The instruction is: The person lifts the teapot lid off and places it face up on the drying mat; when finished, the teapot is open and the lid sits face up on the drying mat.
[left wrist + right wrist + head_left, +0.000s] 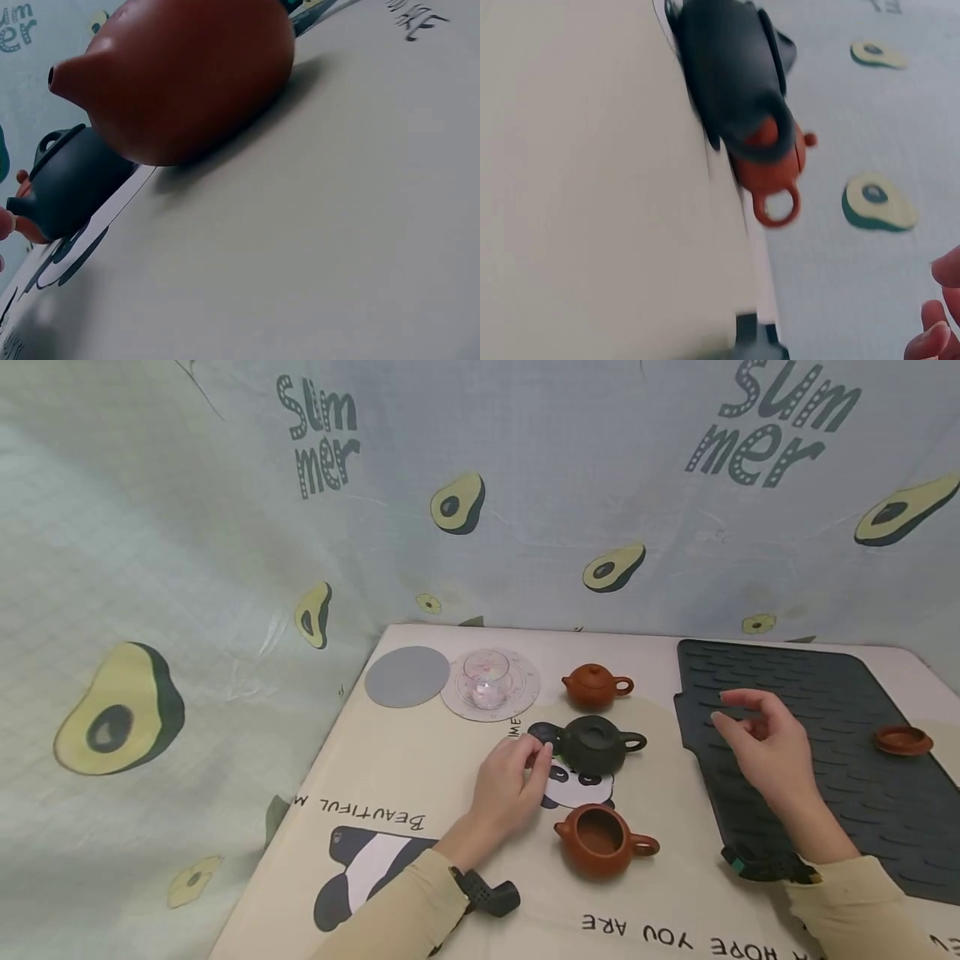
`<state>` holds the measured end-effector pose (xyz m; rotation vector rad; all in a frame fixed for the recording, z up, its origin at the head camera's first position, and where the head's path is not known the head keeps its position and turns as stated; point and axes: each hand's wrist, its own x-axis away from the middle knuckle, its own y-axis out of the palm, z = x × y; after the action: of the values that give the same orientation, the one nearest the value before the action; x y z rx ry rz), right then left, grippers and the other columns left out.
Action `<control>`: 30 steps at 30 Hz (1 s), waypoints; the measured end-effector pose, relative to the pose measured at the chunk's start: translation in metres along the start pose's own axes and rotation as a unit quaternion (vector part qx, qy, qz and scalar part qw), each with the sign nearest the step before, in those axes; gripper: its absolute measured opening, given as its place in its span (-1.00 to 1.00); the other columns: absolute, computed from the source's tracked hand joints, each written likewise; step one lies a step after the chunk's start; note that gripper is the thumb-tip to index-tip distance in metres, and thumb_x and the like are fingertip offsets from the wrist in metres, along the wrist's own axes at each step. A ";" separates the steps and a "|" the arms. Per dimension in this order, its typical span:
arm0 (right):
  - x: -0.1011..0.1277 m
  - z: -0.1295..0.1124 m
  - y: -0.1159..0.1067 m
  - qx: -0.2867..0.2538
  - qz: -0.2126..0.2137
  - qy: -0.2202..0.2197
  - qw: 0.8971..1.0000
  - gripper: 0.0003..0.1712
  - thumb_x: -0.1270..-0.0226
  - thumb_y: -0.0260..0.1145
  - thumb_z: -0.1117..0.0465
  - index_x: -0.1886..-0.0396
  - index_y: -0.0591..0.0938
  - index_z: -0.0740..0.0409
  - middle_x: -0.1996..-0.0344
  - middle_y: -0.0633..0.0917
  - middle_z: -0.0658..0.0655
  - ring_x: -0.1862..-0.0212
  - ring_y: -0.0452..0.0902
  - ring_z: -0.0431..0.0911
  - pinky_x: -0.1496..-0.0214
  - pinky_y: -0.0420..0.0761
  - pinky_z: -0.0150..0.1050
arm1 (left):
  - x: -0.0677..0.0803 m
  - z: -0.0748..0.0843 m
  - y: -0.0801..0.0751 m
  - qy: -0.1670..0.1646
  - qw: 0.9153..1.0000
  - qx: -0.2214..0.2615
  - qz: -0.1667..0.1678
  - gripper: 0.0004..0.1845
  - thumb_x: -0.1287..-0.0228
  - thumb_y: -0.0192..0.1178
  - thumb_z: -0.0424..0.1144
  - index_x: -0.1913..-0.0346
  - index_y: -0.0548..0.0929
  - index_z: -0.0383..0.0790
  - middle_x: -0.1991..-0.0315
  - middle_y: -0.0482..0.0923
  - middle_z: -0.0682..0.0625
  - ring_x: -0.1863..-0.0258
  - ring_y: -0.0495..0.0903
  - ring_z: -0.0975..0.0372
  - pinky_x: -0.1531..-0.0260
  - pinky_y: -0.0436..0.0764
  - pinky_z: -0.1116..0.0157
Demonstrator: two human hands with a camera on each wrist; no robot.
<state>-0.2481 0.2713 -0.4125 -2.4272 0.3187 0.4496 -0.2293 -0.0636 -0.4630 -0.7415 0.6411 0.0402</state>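
Observation:
Beside the spout of a black teapot (pixel 592 747) is my left hand (pixel 510 785), its fingers loosely bent. A fingertip (pixel 6 223) shows close to that spout in the left wrist view; whether they touch I cannot tell. The black teapot (pixel 79 184) has its lid on. My right hand (pixel 772 747) hovers by the dark mat (pixel 795 693), thumb and forefinger apart, holding nothing. Nearer me stands a lidless reddish-brown teapot (pixel 600 847); a brown lid (pixel 903 741) lies on the mat's right side. Behind the black one sits a smaller lidded brown teapot (pixel 592 687).
At the back left, a clear glass cup (pixel 486 677) stands on a round patterned coaster (pixel 525 693), with a grey disc (pixel 407 677) to its left. A printed cloth (pixel 420 743) covers the table. An avocado-patterned curtain (pixel 525 568) hangs behind.

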 end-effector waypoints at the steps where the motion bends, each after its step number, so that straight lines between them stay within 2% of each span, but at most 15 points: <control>1: 0.000 -0.002 0.003 0.002 -0.005 -0.006 1.000 -0.60 -0.50 0.30 0.14 -0.23 0.55 0.19 0.11 0.54 -0.14 0.39 0.45 -0.28 0.49 0.37 -0.36 | -0.002 0.000 0.002 -0.001 1.000 -0.001 0.001 -0.77 -0.58 0.01 -0.10 0.27 0.56 -0.08 0.40 0.52 0.13 0.31 0.49 0.27 0.28 0.49 0.30; 5: -0.002 -0.009 0.014 0.007 -0.021 -0.025 0.999 -0.63 -0.50 0.31 0.15 -0.20 0.57 0.18 0.16 0.57 -0.06 0.42 0.44 -0.25 0.48 0.38 -0.36 | -0.007 -0.002 0.005 -0.003 1.000 -0.008 0.007 -0.78 -0.57 0.03 -0.12 0.29 0.56 -0.09 0.43 0.51 0.12 0.34 0.48 0.25 0.34 0.47 0.29; 11: -0.004 -0.017 0.024 0.007 -0.051 -0.040 0.998 -0.66 -0.49 0.33 0.16 -0.16 0.59 0.15 0.35 0.60 0.10 0.50 0.41 -0.16 0.49 0.37 -0.31 | -0.013 -0.005 0.009 -0.016 1.000 -0.002 0.018 -0.78 -0.55 0.05 -0.13 0.30 0.56 -0.09 0.47 0.45 0.11 0.40 0.43 0.25 0.40 0.42 0.31; 17: -0.008 -0.025 0.030 -0.014 -0.072 -0.049 0.996 -0.68 -0.48 0.36 0.16 -0.14 0.62 0.14 0.19 0.65 0.12 0.51 0.45 -0.17 0.50 0.41 -0.31 | -0.021 -0.009 0.013 -0.041 0.999 0.001 0.024 -0.75 -0.57 0.04 -0.09 0.29 0.58 -0.07 0.47 0.44 0.13 0.42 0.41 0.24 0.41 0.39 0.32; 22: -0.014 -0.031 0.031 -0.023 -0.076 -0.053 0.995 -0.68 -0.49 0.35 0.12 -0.13 0.63 0.14 0.07 0.64 0.17 0.45 0.47 -0.16 0.47 0.42 -0.31 | -0.026 -0.013 0.018 -0.058 0.998 0.008 0.012 -0.75 -0.56 0.02 -0.07 0.28 0.59 -0.07 0.47 0.46 0.12 0.42 0.42 0.23 0.39 0.40 0.30; 26: -0.020 -0.036 0.031 -0.025 -0.067 -0.049 0.996 -0.68 -0.51 0.33 0.09 -0.13 0.63 0.12 0.06 0.63 0.15 0.40 0.47 -0.14 0.44 0.40 -0.29 | -0.030 -0.014 0.023 -0.071 0.997 0.022 -0.004 -0.75 -0.58 0.00 -0.04 0.24 0.57 -0.06 0.48 0.44 0.14 0.44 0.42 0.25 0.40 0.37 0.30; 30: -0.026 -0.038 0.035 -0.037 -0.076 -0.050 0.995 -0.66 -0.51 0.33 0.07 -0.14 0.63 0.12 0.04 0.63 0.14 0.35 0.52 -0.10 0.39 0.42 -0.29 | -0.034 -0.015 0.028 -0.083 0.996 0.029 -0.009 -0.77 -0.57 0.00 -0.03 0.22 0.54 -0.05 0.51 0.43 0.14 0.48 0.42 0.24 0.43 0.35 0.30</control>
<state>-0.2741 0.2232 -0.3933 -2.4680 0.0749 0.5211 -0.2713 -0.0458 -0.4696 -0.6803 0.4758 0.0663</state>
